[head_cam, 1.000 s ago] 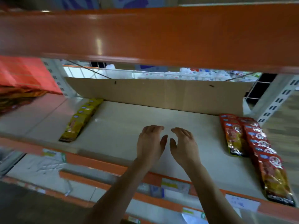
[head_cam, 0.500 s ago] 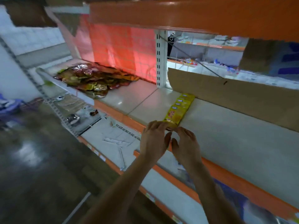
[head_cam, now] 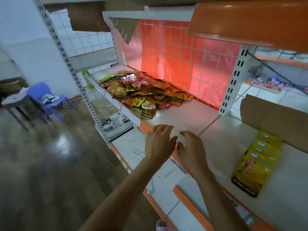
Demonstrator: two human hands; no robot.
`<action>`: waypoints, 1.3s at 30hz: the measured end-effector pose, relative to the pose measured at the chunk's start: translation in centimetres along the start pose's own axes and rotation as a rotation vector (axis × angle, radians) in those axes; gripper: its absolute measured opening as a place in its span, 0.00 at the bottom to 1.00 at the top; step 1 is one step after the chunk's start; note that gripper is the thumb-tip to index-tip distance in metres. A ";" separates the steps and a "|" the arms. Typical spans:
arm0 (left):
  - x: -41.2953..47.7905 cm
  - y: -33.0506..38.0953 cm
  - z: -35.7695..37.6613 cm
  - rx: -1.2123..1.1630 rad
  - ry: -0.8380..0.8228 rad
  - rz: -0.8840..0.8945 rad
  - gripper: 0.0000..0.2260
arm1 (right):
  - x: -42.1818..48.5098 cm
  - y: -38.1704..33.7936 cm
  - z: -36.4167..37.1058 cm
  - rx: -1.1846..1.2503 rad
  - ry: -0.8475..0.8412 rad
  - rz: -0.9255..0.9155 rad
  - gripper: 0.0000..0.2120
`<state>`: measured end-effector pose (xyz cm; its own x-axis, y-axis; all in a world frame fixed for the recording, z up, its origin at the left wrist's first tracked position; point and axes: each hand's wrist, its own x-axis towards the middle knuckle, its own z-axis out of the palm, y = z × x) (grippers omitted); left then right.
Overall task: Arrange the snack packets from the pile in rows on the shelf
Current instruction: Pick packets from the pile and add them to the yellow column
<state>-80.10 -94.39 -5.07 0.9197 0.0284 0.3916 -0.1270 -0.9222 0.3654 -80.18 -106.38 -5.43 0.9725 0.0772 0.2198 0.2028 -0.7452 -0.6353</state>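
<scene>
A heap of red and yellow snack packets (head_cam: pixel 143 92) lies on the pale shelf (head_cam: pixel 186 117) at its left end, in front of a red tiled panel. A neat row of yellow packets (head_cam: pixel 255 162) runs front to back on the shelf at the right. My left hand (head_cam: pixel 159 144) and my right hand (head_cam: pixel 191 150) hover side by side over the shelf's front edge, between the heap and the row. Both hands have relaxed fingers and hold nothing. The heap is a short reach beyond the left hand.
An orange upper shelf (head_cam: pixel 250 19) overhangs at the top right. A cardboard sheet (head_cam: pixel 273 117) stands behind the yellow row. A white upright post (head_cam: pixel 233 80) divides the shelf bays. A lower shelf (head_cam: pixel 115 124) holds metal items. A purple chair (head_cam: pixel 48 100) stands on the floor at left.
My view has swung left from the red packet row, past the yellow row, to the heap. Both hands moved left along the shelf front, staying empty and close together.
</scene>
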 end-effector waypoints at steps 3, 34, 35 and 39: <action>4.3 -2.7 -0.2 0.009 -0.013 -0.003 0.18 | 4.5 -1.6 1.8 0.026 0.004 0.019 0.19; 32.5 -11.6 5.8 0.284 -0.549 0.199 0.25 | 28.1 -2.7 9.9 -0.007 0.121 0.730 0.22; 32.6 -11.7 5.7 0.287 -0.563 0.229 0.23 | 28.1 -2.9 9.9 -0.002 0.127 0.762 0.24; 32.9 -12.2 5.0 0.290 -0.695 0.358 0.21 | 28.2 -3.4 10.1 -0.065 0.107 0.837 0.32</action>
<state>-46.46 -84.14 -0.88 0.8738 -0.4423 -0.2023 -0.4422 -0.8956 0.0483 -52.34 -94.94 -4.55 0.7822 -0.5778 -0.2330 -0.5896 -0.5658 -0.5764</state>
